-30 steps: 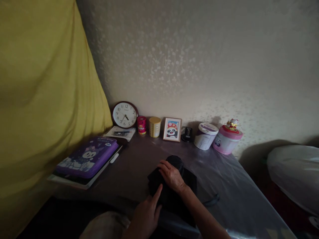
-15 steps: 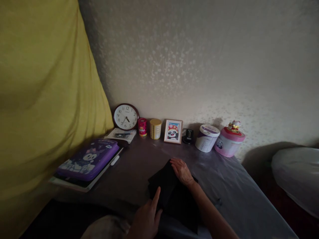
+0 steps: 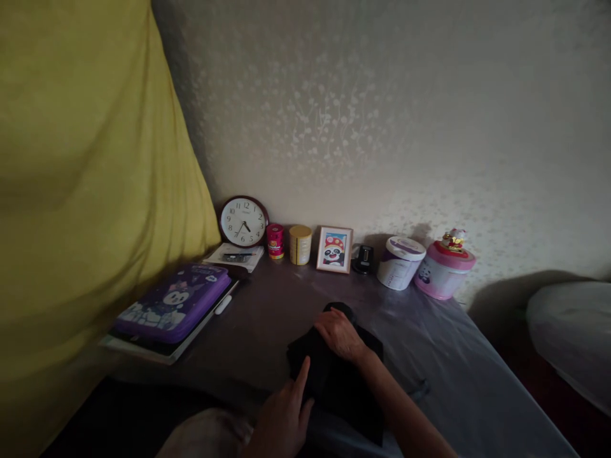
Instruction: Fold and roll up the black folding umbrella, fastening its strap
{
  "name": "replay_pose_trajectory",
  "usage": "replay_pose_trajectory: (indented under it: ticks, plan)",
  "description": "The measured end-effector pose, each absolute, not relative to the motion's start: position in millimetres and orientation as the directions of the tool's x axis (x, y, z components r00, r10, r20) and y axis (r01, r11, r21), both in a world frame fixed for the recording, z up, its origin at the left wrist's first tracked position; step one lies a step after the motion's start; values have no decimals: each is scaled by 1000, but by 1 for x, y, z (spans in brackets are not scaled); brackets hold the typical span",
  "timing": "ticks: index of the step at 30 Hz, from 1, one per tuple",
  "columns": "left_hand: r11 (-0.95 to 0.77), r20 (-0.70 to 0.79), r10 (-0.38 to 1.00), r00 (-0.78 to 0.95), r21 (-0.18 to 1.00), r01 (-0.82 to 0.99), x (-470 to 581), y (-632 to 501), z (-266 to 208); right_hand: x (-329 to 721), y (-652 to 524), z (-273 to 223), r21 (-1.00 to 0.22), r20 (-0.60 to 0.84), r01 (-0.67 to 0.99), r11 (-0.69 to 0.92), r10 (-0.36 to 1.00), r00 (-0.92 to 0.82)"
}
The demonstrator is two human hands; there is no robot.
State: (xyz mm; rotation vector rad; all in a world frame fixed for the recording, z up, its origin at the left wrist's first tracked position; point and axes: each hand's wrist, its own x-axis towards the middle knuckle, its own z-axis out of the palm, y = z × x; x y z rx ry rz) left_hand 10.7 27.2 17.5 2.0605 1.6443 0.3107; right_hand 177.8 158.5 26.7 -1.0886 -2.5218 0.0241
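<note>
A piece of black cloth lies folded on the table in front of me. My right hand is closed over its far part, fingers bent down onto the fabric, and a rounded fold sticks up just beyond the knuckles. On the cloth's near left side, my left hand has its index finger stretched out and touching the fabric, the thumb held apart. Its other fingers are mostly hidden. The cloth is so dark that its edges and layers are hard to make out.
A purple cartoon case lies on flat items at left, near a yellow curtain. Along the wall stand a clock, pink can, yellow can, picture frame, small black object, white tub and pink tub.
My right hand has drawn slightly toward me over the cloth, and its fingers have bent more. A fold now rises beyond it. My left hand has barely moved; the view has shifted slightly.
</note>
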Motion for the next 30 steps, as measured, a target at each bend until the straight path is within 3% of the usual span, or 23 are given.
replay_pose_trajectory:
  ticks: [3, 6, 9, 13, 20, 30]
  plan:
    - [-162, -109, 962, 249, 504, 848, 9, 28, 14, 191, 184, 30, -139, 358, 812, 567, 793, -492]
    - [-168, -86, 965, 246, 514, 841, 8, 28, 11, 214, 190, 30, -213, 471, 861, 461, 821, -323]
    - [-183, -58, 966, 252, 534, 825, 8, 29, 9, 248, 175, 24, -320, 558, 820, 475, 794, -242]
    - [-197, -40, 965, 261, 546, 814, 6, 29, 8, 296, 136, 12, -391, 567, 814, 429, 809, -154]
    - [-195, -41, 966, 254, 530, 825, 5, 31, 4, 318, 65, -1, -410, 482, 821, 397, 859, -174]
    - [-205, -22, 969, 246, 481, 852, 5, 30, 4, 292, 33, -2, -370, 478, 776, 511, 821, -313]
